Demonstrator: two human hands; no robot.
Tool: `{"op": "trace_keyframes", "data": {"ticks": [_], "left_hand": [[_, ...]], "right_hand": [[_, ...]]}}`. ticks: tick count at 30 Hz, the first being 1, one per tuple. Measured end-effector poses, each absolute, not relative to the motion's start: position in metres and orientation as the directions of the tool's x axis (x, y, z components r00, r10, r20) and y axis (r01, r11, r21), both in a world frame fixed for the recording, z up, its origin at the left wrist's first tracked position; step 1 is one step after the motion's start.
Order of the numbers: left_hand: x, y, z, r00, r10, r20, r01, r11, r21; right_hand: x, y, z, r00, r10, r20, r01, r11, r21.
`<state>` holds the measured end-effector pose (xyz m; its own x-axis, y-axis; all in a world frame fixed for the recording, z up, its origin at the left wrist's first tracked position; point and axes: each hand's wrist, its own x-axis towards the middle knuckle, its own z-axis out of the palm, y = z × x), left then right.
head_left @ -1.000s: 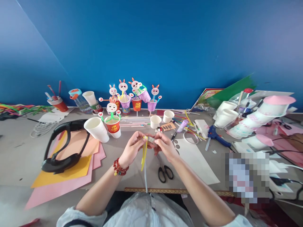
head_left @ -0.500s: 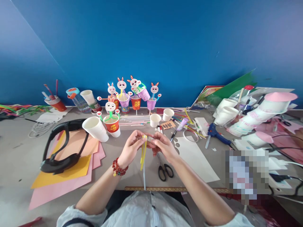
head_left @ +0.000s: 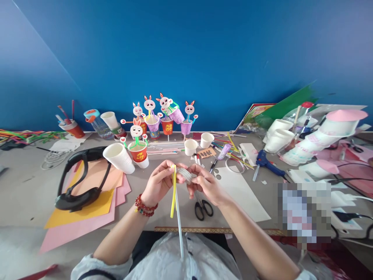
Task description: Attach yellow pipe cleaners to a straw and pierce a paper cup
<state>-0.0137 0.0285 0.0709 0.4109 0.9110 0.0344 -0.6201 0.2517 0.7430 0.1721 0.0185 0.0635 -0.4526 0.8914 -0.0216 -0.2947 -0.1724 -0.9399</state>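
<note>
In front of my chest, my left hand [head_left: 161, 179] pinches the top of a white stick [head_left: 178, 225] together with folded yellow strips [head_left: 173, 198] that look like pipe cleaners. The stick slants down toward my shirt. My right hand [head_left: 206, 182] has its fingers closed around a whitish, translucent roll of tape [head_left: 185, 175], close beside the left fingertips. Whether a strip of tape runs between the hands is too small to tell. Below my right hand, black-handled scissors [head_left: 203, 209] lie on the table, their blades partly hidden.
Rabbit figures in paper cups [head_left: 152, 123] stand along the wall. A stack of white cups [head_left: 119, 156], a black headset [head_left: 84, 182] on coloured paper [head_left: 78, 213] and a water bottle [head_left: 100, 126] are left. White paper [head_left: 243, 196], a glue gun [head_left: 269, 165] and a cup tower [head_left: 317, 142] are right.
My hands have moved slightly apart, and the tape roll now shows more fully in my right hand. The yellow strips and the white stick have swung a little in my left.
</note>
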Motion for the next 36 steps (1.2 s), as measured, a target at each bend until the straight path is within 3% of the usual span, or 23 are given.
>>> {"op": "trace_keyframes", "data": {"ticks": [14,23,29,36], "left_hand": [[-0.011,0.02,0.077,0.39,0.92,0.037,-0.604,0.225,0.765],[-0.006,0.016,0.075,0.38,0.923,0.057,-0.615,0.206,0.761],[-0.007,0.017,0.077,0.365,0.93,0.048,-0.626,0.207,0.752],[-0.007,0.014,0.078,0.326,0.944,0.043,-0.64,0.187,0.745]], "right_hand": [[0.175,0.009,0.064,-0.464,0.885,0.035,-0.33,-0.136,-0.934],[0.17,0.004,0.06,-0.347,0.938,-0.006,-0.325,-0.127,-0.937],[0.174,-0.001,0.067,-0.445,0.895,0.037,-0.439,-0.182,-0.88],[0.176,-0.001,0.069,-0.488,0.871,0.066,-0.409,-0.161,-0.898]]}}
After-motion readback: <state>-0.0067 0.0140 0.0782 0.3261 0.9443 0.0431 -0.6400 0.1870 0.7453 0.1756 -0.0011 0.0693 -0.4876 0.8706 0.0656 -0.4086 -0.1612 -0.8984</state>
